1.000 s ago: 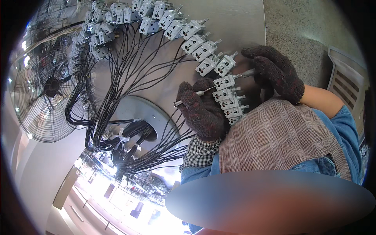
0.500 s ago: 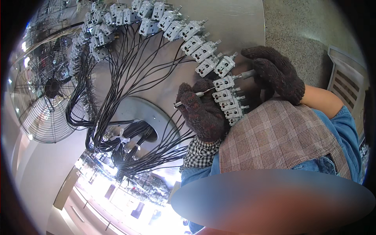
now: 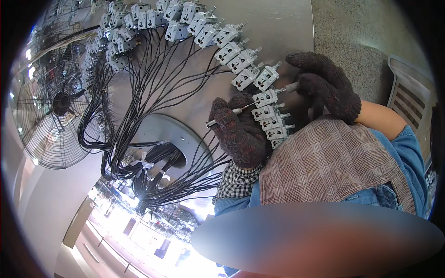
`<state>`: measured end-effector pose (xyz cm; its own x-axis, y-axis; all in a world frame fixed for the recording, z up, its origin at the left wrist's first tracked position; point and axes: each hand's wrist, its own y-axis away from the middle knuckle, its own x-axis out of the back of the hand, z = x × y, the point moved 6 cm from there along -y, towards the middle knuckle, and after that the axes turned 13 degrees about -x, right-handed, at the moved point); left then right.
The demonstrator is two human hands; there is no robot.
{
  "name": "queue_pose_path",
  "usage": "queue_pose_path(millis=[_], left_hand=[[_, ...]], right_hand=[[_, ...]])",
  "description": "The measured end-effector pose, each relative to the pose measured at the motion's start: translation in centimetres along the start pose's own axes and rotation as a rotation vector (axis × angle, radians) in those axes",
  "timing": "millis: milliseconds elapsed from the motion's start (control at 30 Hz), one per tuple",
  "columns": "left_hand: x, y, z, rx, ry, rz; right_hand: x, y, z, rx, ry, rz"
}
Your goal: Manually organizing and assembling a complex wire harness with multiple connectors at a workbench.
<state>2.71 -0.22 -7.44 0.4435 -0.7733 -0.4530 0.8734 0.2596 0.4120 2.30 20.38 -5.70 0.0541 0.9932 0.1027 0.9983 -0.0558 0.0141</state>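
My left hand (image 3: 238, 134), in a dark knitted glove, is closed around a slim pen-like tool (image 3: 237, 110). The tool's thin tip reaches the left side of a small pale metal box (image 3: 265, 98) with a shaft. On that box's other side, my right hand (image 3: 331, 85), gloved alike, pinches a short grey cylindrical piece (image 3: 292, 87) in line with the shaft. Whether the piece touches the shaft is too small to tell. Several similar boxes (image 3: 228, 53) stand in a curved row, and black cables (image 3: 143, 92) run to many of them.
The boxes sit on a metal tabletop (image 3: 278, 23). Cables bunch at an oval opening in a grey plate (image 3: 185, 134). A wire-caged fan (image 3: 60, 104) stands at the left. Past the table's right edge are speckled floor (image 3: 352, 28) and a slatted seat (image 3: 410, 102).
Both hands stay almost in place. The right fingers have shifted very slightly around the grey piece; the boxes and cables look the same.
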Motion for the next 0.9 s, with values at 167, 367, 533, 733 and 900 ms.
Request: queue_pose_path(millis=[167, 367, 533, 733, 900], left_hand=[[0.4, -0.2, 0.3, -0.096, 0.041, -0.113], [-0.6, 0.0, 0.3, -0.064, 0.115, -0.141], [-0.9, -0.1, 0.6, -0.112, 0.090, -0.098], [-0.3, -0.3, 0.2, -0.070, 0.148, -0.004], [-1.6, 0.1, 0.3, 0.028, 0.209, -0.089]], right_hand=[[-0.4, 0.0, 2.1, -0.545, -0.166, -0.207], [-0.5, -0.1, 2.5, -0.681, -0.258, -0.152], [-0.7, 0.5, 2.7, -0.815, -0.409, -0.142], [-0.4, 0.5, 2.7, -0.728, -0.336, -0.128], [-0.3, 0.6, 2.7, -0.645, -0.368, -0.182]])
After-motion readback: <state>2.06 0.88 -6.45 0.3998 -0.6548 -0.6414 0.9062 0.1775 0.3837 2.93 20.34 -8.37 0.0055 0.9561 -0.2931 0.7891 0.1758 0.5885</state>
